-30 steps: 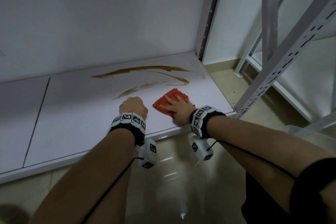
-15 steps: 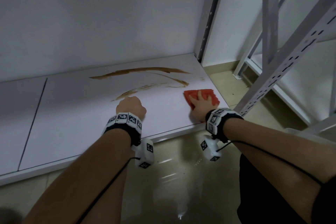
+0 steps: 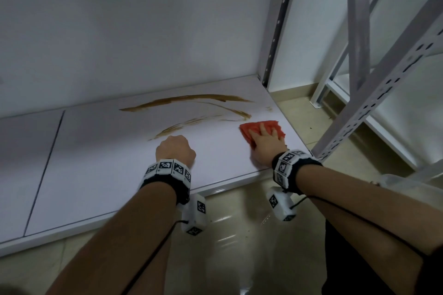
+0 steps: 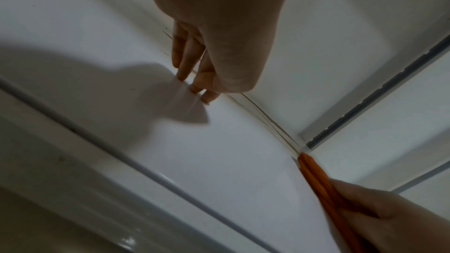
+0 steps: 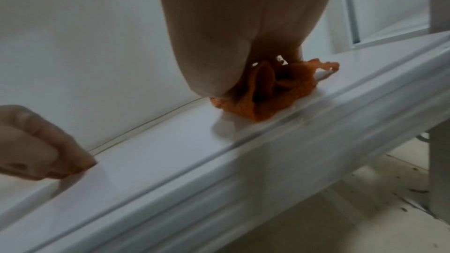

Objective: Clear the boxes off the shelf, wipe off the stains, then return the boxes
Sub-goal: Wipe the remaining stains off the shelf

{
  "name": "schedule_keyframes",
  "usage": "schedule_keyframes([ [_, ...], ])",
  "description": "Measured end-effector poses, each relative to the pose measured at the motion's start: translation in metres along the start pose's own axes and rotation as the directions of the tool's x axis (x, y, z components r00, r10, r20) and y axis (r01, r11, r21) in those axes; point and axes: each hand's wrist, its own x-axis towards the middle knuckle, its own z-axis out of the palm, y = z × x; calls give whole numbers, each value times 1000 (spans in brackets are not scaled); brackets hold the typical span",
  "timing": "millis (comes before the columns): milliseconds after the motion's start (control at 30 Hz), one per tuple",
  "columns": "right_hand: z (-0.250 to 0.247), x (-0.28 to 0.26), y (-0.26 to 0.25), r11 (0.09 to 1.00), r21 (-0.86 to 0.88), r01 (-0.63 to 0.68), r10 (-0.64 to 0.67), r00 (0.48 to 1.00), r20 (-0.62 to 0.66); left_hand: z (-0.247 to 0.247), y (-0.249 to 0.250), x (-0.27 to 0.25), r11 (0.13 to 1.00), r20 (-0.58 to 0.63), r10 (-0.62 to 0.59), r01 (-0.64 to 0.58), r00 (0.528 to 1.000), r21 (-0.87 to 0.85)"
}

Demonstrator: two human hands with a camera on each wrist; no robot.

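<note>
Though the head view shows both arms whole, the left hand point(image 3: 175, 151) is seen only from behind, knuckles bunched on the white shelf point(image 3: 96, 175), so its fingers are hidden there. No boxes appear in any view. Brown stains point(image 3: 191, 108) streak the board's far half, beside a grey slotted upright point(image 3: 275, 31) and a pale glossy floor point(image 3: 227, 235). The right hand point(image 3: 265, 145) lies flat, fingers straight, pressing a red-orange cloth point(image 3: 254, 128) near the shelf's right end, just short of the smears.

From the left wrist, the left hand point(image 4: 219, 36) has fingers point(image 4: 185, 55) pointing down, tips touching the shelf, holding nothing; the cloth point(image 4: 321, 180) is cut off by the frame's edge.

From the right wrist, the palm point(image 5: 238, 36) hides most of the crumpled cloth point(image 5: 280, 91); the shelf lip is blurred.
</note>
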Motion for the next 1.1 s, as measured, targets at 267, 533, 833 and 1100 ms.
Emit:
schedule_keyframes([
  [267,-13,44,6,967,65,-245,247,968,-38,-4,2,9,998,-6,-23,22,1000,-59],
  [533,-26,82,16,975,-15,-220,216,967,-132,11,-9,13,998,-15,-11,10,1000,-63],
  [833,-34,83,22,987,-36,-154,152,987,-59,8,-11,16,996,-30,-8,5,1000,-88],
  [1100,-6,35,-26,985,-92,144,-147,989,-22,-3,-1,17,996,-6,-18,17,1000,-87],
])
